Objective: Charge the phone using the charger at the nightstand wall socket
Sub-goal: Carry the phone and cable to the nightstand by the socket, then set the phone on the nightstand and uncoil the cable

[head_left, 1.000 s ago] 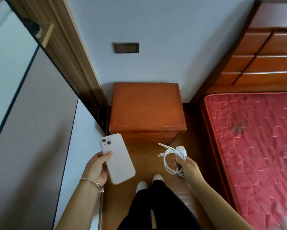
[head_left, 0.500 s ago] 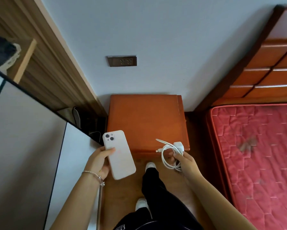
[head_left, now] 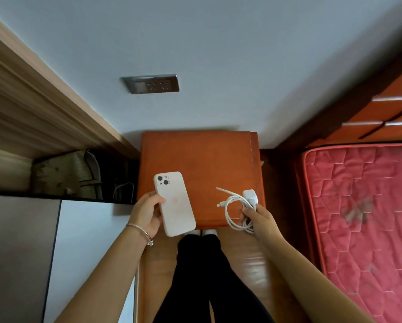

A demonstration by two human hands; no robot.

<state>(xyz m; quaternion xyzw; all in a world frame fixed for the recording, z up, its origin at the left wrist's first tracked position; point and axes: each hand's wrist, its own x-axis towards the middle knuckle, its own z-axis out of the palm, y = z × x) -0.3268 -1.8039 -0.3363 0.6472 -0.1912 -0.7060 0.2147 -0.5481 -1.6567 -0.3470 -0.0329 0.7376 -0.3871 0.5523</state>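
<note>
1. Bed (head_left: 363, 217): red quilted mattress, right of the counter; plays no part.
2. Counter (head_left: 202, 169): orange wood, bare top, against the wall under both hands.
3. Socket (head_left: 151, 84): grey plate on the wall, above the counter, up and left of the charger; nearer the left hand's side.
4. Phone (head_left: 175, 203): white, back up, long axis running away from the person; left hand (head_left: 146, 212) fingers wrapped round its edge. No writing legible.
5. Charger (head_left: 242, 207): white plug with coiled cable, pinched in the right hand (head_left: 260, 220) fingers, over the counter's front right corner.
</note>
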